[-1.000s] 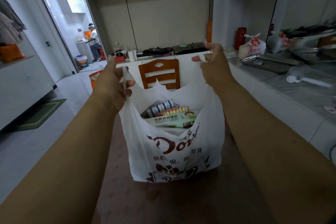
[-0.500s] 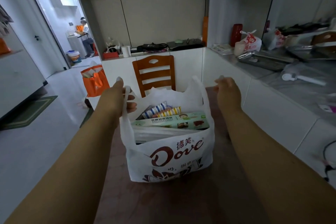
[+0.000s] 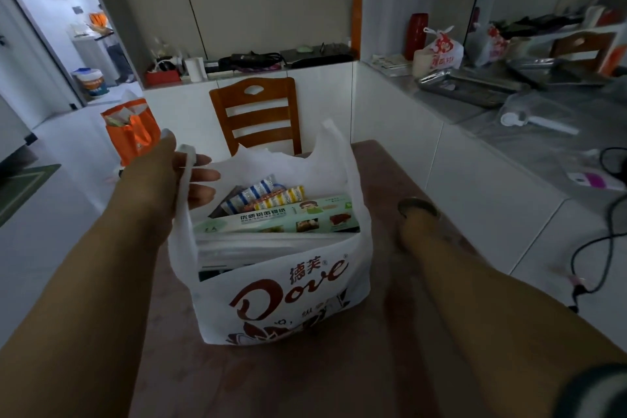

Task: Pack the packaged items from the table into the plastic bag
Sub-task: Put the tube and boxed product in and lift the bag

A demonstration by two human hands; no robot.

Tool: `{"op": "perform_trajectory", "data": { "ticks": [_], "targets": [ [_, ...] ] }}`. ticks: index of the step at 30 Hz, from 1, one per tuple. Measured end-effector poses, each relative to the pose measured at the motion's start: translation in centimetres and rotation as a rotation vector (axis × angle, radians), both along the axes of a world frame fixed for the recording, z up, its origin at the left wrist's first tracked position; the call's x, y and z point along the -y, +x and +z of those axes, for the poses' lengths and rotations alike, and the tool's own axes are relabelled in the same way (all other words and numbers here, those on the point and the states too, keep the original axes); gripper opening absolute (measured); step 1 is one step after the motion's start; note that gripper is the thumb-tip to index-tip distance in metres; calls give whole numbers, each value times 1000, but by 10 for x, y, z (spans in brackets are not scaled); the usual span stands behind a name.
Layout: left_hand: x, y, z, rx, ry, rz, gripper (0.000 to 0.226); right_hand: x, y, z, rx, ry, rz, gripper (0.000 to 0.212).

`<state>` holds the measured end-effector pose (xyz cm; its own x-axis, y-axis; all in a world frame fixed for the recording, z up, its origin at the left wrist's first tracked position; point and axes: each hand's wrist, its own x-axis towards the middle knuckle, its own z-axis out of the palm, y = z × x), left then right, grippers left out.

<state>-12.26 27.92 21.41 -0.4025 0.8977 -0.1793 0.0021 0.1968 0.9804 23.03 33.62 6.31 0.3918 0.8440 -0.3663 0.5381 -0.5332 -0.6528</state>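
Note:
A white plastic bag [image 3: 288, 299] printed "Dove" stands upright on the brown table [image 3: 339, 380]. Inside it lie a long green box [image 3: 278, 219], striped snack packs [image 3: 264, 193] behind the box and flat packages below it. My left hand [image 3: 159, 180] holds the bag's left handle up between thumb and fingers. The right handle stands free. My right hand [image 3: 417, 214] is low beside the bag's right side, just above the table, holding nothing; its fingers are blurred.
A wooden chair [image 3: 258, 112] stands behind the table. An orange bag [image 3: 132, 132] sits on the floor at the left. At the right runs a grey counter [image 3: 492, 112] with metal trays, a white scoop, a tied plastic bag and black cables [image 3: 604, 248].
My right hand has let go of the right handle and dropped beside the bag. The bag was lowered onto the table and its mouth has slumped open. My left hand keeps its handle.

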Motion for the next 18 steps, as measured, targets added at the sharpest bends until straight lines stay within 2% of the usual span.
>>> {"op": "perform_trajectory", "data": {
  "ticks": [3,6,8,10,12,15,17,18],
  "targets": [
    [4,-1,3,70,21,-100,65,8,-7,8,-17,343,-101,41],
    [11,3,8,125,74,-89,60,31,-19,38,215,621,-189,31],
    [17,4,12,153,108,-27,55,45,-30,78,262,801,-251,25],
    [23,4,15,174,116,15,50,65,-44,127,196,992,-336,22],
    [27,3,18,173,120,42,48,92,-59,171,25,1174,-337,18],
    [34,2,20,109,121,47,55,128,-91,214,-258,1313,-105,13],
    [38,0,21,70,126,45,55,137,-122,215,-206,1257,195,8],
    [40,-1,22,63,126,48,54,137,-138,209,-65,1225,360,7]
  ]
}}
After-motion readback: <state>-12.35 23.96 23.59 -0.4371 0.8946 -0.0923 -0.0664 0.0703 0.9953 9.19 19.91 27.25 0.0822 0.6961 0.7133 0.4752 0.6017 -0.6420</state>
